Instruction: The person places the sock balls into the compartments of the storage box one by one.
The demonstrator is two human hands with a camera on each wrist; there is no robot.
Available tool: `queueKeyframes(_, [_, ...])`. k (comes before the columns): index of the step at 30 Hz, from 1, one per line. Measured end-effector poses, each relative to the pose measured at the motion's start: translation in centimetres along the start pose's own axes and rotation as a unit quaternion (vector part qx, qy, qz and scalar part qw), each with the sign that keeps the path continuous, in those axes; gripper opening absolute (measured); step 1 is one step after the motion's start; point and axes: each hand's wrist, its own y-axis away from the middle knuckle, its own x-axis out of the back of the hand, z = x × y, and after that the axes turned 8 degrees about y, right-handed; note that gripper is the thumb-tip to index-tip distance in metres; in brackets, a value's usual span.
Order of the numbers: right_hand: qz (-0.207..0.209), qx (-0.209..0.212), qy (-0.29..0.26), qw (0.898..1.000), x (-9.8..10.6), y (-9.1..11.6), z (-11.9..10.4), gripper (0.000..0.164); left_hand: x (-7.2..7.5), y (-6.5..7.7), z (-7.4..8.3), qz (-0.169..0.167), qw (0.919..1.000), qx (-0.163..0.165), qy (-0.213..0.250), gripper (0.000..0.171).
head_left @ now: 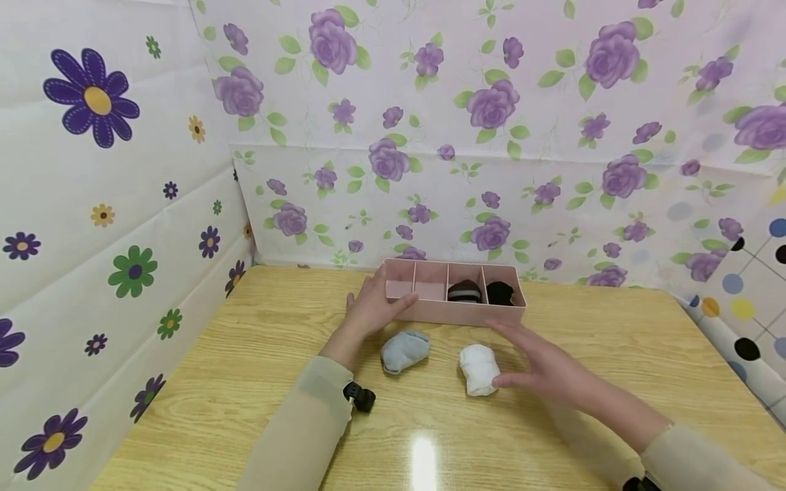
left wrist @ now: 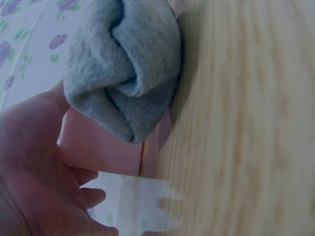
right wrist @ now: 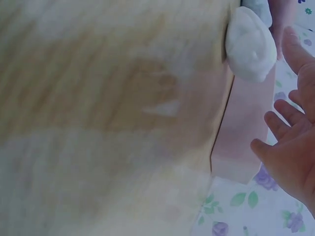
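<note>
My left hand (head_left: 374,303) rests at the left end of a pink four-section organizer box (head_left: 451,314); its thumb reaches over the front rim and the other fingers spread around the end. A rolled grey sock (head_left: 405,351) lies just in front of that hand, and it looms large in the left wrist view. My right hand (head_left: 549,368), fingers extended and apart, hovers beside a rolled white sock (head_left: 479,369), thumb right at its edge and fingertips near the box's front right. The right wrist view shows that palm holding nothing.
In the box, a dark striped rolled sock (head_left: 464,291) sits in the third section from the left and a black one (head_left: 500,294) in the rightmost. The wooden table (head_left: 276,327) meets a flowered cloth wall (head_left: 393,198) behind the box and another (head_left: 147,211) on the left.
</note>
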Motion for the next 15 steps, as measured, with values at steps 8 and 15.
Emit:
queueKeyframes(8, [-0.008,0.019,0.026,0.999,-1.1,0.8,-0.5,0.100,0.1,0.1,0.0,-0.002,1.0000,0.001,0.003,0.114])
queueKeyframes(15, [-0.009,0.019,0.030,0.999,-1.7,0.9,-0.6,0.102,0.1,0.2,0.2,0.000,1.0000,0.001,0.001,0.113])
